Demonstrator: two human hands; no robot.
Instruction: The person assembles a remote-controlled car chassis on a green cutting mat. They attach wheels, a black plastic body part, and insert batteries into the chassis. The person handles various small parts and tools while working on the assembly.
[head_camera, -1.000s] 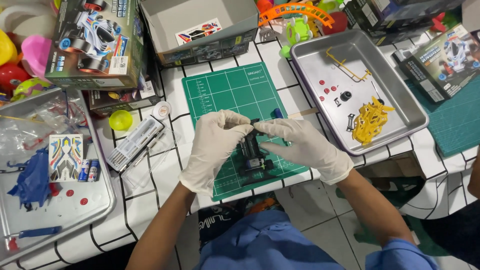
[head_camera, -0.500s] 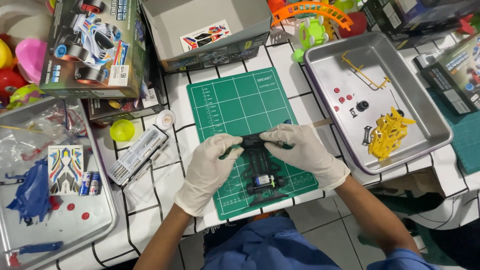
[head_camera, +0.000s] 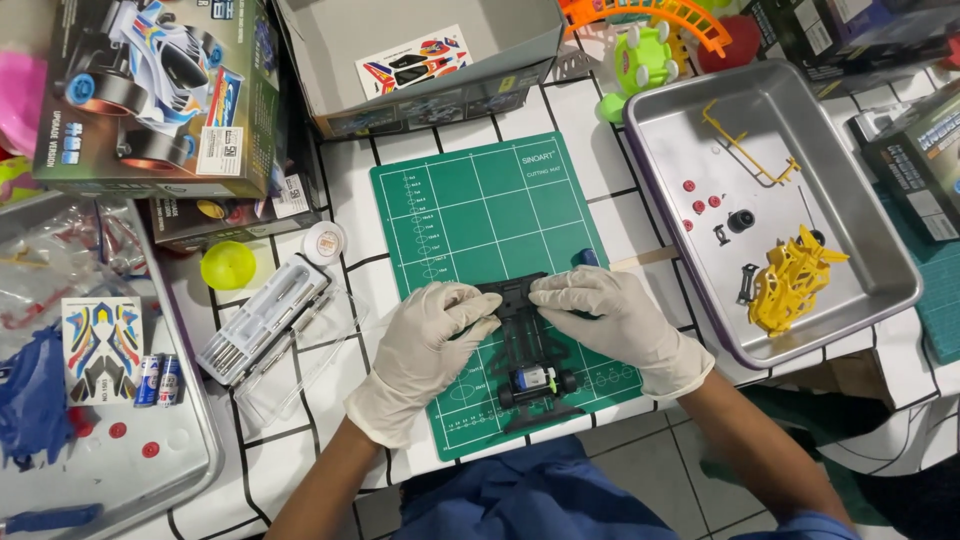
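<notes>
the black plastic toy car chassis (head_camera: 527, 352) lies lengthwise toward the bottom of the frame on the green cutting mat (head_camera: 480, 200); the left hand (head_camera: 425, 350) and right hand (head_camera: 615, 325), both in white gloves, are clenched on its upper end from either side.

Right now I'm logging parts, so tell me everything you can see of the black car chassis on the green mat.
The black chassis looks like plastic, long and narrow, lying flat lengthwise on the green cutting mat. A small silver motor sits between two black wheels at the end nearest the person. The left hand and right hand, both in white gloves, pinch its far end.
</notes>
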